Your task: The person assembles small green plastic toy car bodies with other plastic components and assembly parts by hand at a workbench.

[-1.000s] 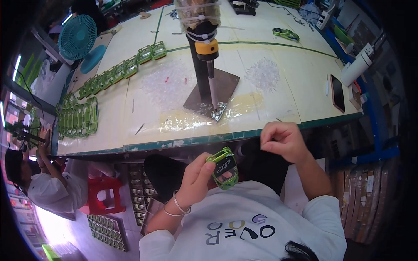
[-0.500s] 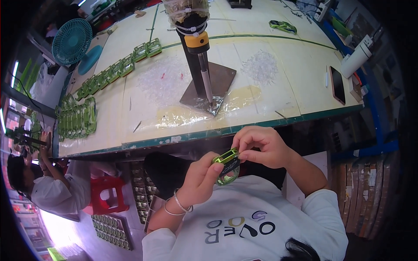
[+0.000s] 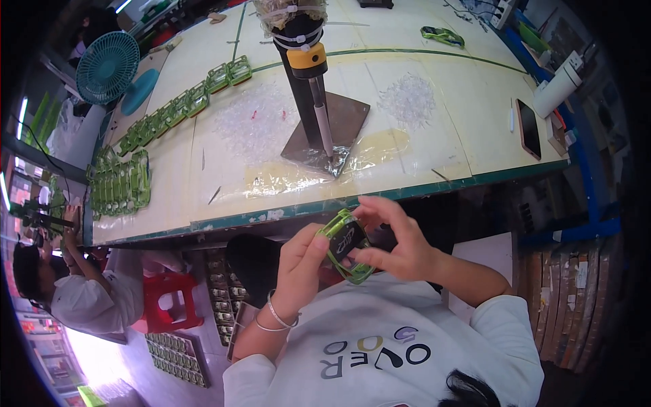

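Just in front of the table's near edge I hold a bright green plastic casing point(image 3: 344, 237) with a black panel on its face, tilted between my hands. My left hand point(image 3: 299, 263), with a bracelet at the wrist, is closed round its left side, thumb on the front. Around the right side curl the fingers of my right hand point(image 3: 405, 249), the thumb against the lower right of the panel. Part of those fingers is hidden behind the casing. Beyond the hands, an iron-like tool point(image 3: 321, 125) with a yellow collar points down at a brown plate point(image 3: 352, 122).
Green casings point(image 3: 121, 182) stand in rows on the left, near a teal fan point(image 3: 107, 68). Small clear plastic pieces point(image 3: 408, 100) lie heaped on the table point(image 3: 461, 146). A phone point(image 3: 528, 129) is at the right. Another person point(image 3: 95, 292) works at left, beside a red stool point(image 3: 171, 302).
The casing has turned so its black panel faces up more fully. My right hand has shifted from a pinch at its upper end to its right side, with fingers more spread.
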The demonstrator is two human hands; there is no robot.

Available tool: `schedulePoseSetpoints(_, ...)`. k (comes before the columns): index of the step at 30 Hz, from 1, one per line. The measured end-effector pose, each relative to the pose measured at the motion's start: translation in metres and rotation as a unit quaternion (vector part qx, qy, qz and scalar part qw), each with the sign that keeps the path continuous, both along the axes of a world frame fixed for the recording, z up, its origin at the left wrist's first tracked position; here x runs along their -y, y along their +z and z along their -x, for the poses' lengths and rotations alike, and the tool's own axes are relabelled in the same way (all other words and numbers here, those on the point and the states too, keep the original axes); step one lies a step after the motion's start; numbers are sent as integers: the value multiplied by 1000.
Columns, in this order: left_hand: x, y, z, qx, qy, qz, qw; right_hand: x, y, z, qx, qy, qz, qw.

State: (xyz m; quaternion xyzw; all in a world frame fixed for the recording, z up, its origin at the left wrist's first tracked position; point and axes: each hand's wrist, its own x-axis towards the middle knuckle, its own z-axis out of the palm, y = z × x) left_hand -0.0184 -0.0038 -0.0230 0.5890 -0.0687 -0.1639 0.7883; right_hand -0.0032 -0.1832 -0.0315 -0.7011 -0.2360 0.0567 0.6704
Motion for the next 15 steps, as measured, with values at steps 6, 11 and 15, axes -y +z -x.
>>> schedulePoseSetpoints(6,3,4,0,-49,25,88,995,-24,-13,15,292,-120,194,929)
schedulePoseSetpoints(11,4,9,4,-45,36,20,998,-25,-14,13,293,-149,222,918)
schedulePoseSetpoints(15,2,4,7,-38,41,12,998,-24,-13,10,315,-141,210,915)
